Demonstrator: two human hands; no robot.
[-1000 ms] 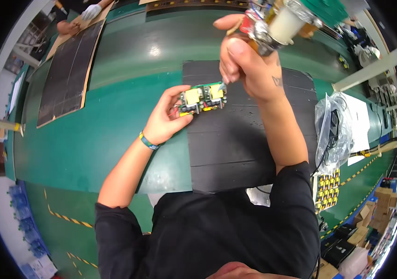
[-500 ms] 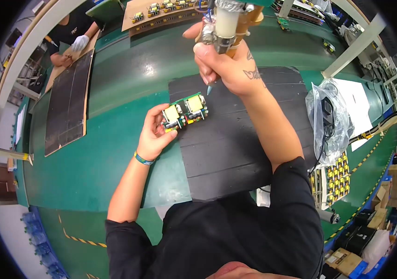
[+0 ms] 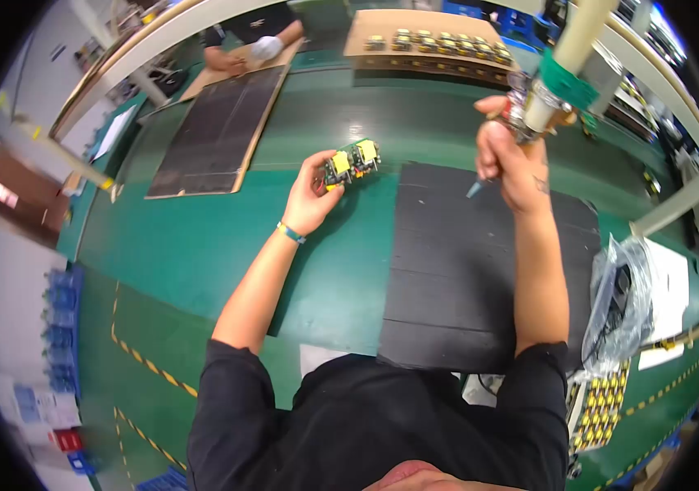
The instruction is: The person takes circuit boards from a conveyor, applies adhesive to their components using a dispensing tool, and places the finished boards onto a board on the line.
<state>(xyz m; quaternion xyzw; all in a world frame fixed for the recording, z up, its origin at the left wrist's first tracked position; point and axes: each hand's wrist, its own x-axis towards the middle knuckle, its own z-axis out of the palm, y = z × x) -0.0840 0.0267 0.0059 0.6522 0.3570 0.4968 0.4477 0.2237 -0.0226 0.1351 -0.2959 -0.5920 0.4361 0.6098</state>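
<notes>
My left hand (image 3: 313,193) grips one end of a green circuit board (image 3: 352,164) with yellow parts, held above the green table. My right hand (image 3: 510,155) is wrapped round a dispensing tool (image 3: 539,108) with a pale barrel and green tape. The tool's bluish tip (image 3: 474,189) points down and left over the black mat (image 3: 456,262). Board and tip are well apart.
Several boards stand on a brown sheet (image 3: 427,27) at the back. A co-worker's gloved hand (image 3: 267,47) is beside a black panel (image 3: 222,131). At the right are a plastic bag (image 3: 621,303), white paper (image 3: 670,278) and a board tray (image 3: 599,409).
The view has turned, shifting the table contents. The board in my left hand and the tool in my right hand are now farther apart, with the tip away from the board.
</notes>
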